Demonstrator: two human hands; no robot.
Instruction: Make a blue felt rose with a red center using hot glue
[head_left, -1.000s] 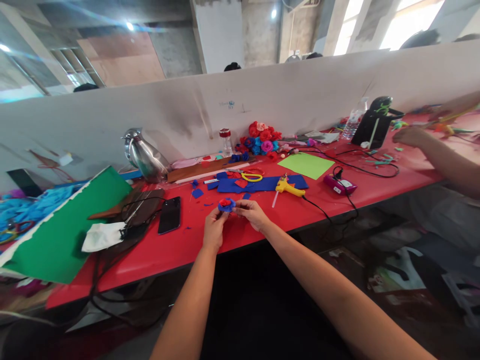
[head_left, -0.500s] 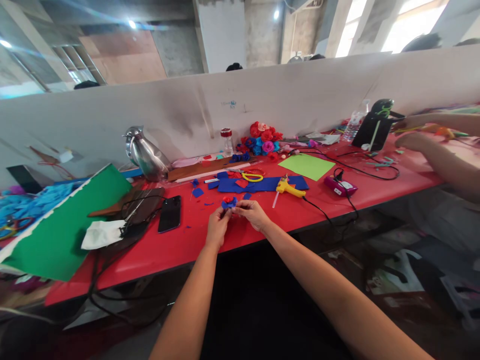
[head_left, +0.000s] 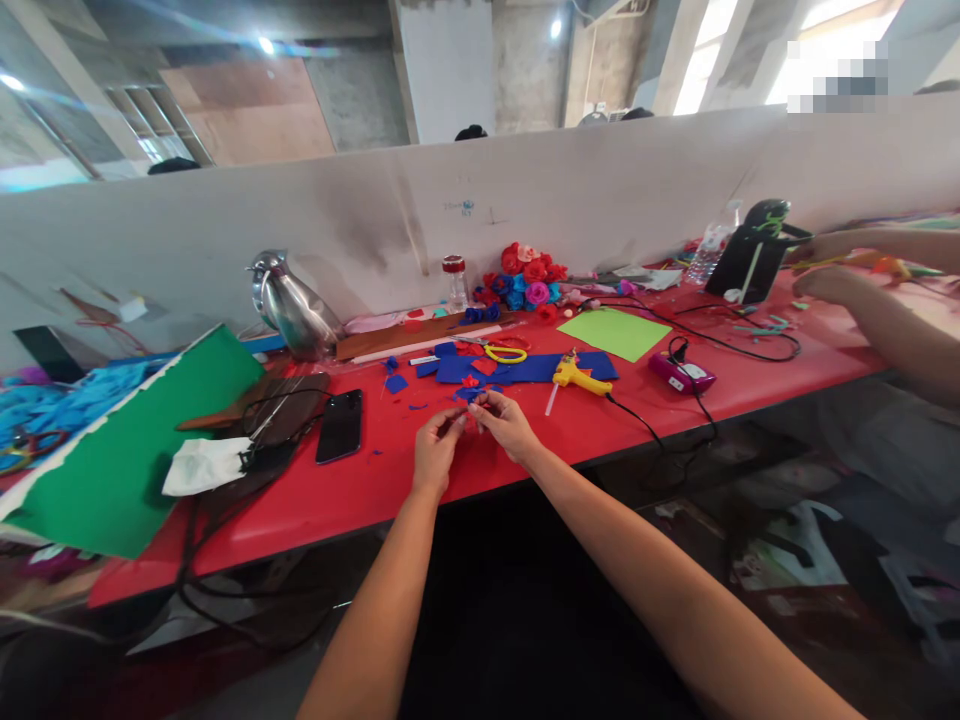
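Observation:
A small paper flower (head_left: 469,393), blue outside with red at its centre, is pinched just above the front part of the red table. My right hand (head_left: 508,425) holds it by the base between thumb and forefinger. The fingertips of my left hand (head_left: 436,448) close in at the flower's lower left side; what exactly lies between them is partly hidden. Right behind the flower lies a strip of blue crepe paper (head_left: 525,369) with red scraps on it. Yellow-handled scissors (head_left: 505,352) rest beyond the strip, and a yellow glue gun (head_left: 581,377) lies to its right.
A phone (head_left: 340,427) and a green board (head_left: 142,450) lie left. A steel jug (head_left: 296,305), a glass jar (head_left: 455,284) and finished paper flowers (head_left: 529,278) stand behind. Rightward are a light green sheet (head_left: 615,333), a purple power box (head_left: 681,373), cords and another person's arms (head_left: 862,300).
The flower has tipped away from me and moved slightly right between my fingers. My right hand's fingers have curled more around its base. The left fingers have shifted a little.

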